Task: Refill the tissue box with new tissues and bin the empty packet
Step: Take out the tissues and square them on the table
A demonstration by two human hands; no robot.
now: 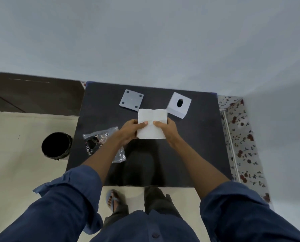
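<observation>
Over the middle of the dark table (189, 145) I hold a white stack of tissues (152, 117) in both hands. My left hand (131, 131) grips its left edge and my right hand (166, 131) grips its right edge, thumbs on top. The grey cube tissue box (178, 109), with its oval hole facing up, stands just beyond the stack at the right. Its square base lid (131, 100), with four dark feet, lies apart at the back left. The crumpled clear tissue packet (97, 138) lies on the table under my left forearm.
A round black bin (56, 145) stands on the pale floor to the left of the table. A dark wooden cabinet (32, 91) is at the back left. A flowered cloth (240, 140) runs along the table's right side. A plain wall lies behind.
</observation>
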